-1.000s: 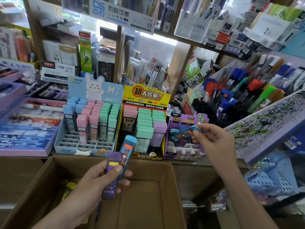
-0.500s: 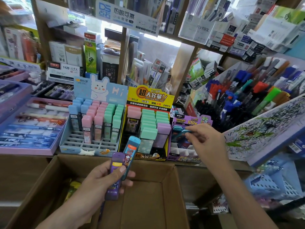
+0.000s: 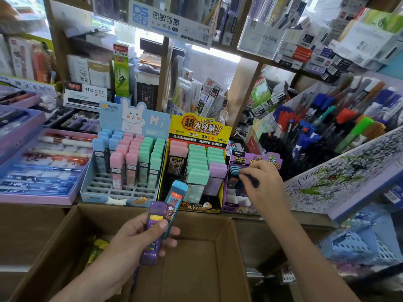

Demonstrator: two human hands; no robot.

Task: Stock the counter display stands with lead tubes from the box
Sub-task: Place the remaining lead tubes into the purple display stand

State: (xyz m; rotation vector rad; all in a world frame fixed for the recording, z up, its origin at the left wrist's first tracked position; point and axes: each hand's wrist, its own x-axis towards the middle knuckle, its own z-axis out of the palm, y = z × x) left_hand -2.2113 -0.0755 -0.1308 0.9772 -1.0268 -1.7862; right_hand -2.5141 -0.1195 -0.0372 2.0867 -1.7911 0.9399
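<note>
The left hand [image 3: 135, 238] is in the lower centre of the frame, above the open cardboard box [image 3: 196, 271]. It grips 2 lead tubes together: a purple lead tube [image 3: 152, 234] under the thumb and a blue lead tube [image 3: 175, 201] just behind it, against the fingers. Both tubes point up and slightly right. The blue cap projects above the purple one.

The right hand [image 3: 267, 188] is at centre right, palm down, with its fingers bent. The fingertips are at the upper rows of the purple display stand [image 3: 234, 207]. A dark, blurred shape lies under the fingertips, so I cannot tell whether this hand pinches a tube. Teal tube caps [image 3: 234, 171] show in the stand just left of the fingertips.

3 stands sit side by side on the counter [image 3: 309, 217]:

1. At the left, the blue rabbit-print stand [image 3: 122, 192] holds blue, pink and green tubes in its rear rows.
2. In the centre, the yellow display stand [image 3: 198, 129] holds pink, green and purple tubes.
3. At the right, the purple display stand sits against the yellow one.

Yellow-green packets [image 3: 98, 249] show at the left side of the box. A boxed pen set [image 3: 43, 168] lies at centre left. A marker rack [image 3: 327, 131] and a scribbled test pad [image 3: 349, 173] occupy the right of the frame.
</note>
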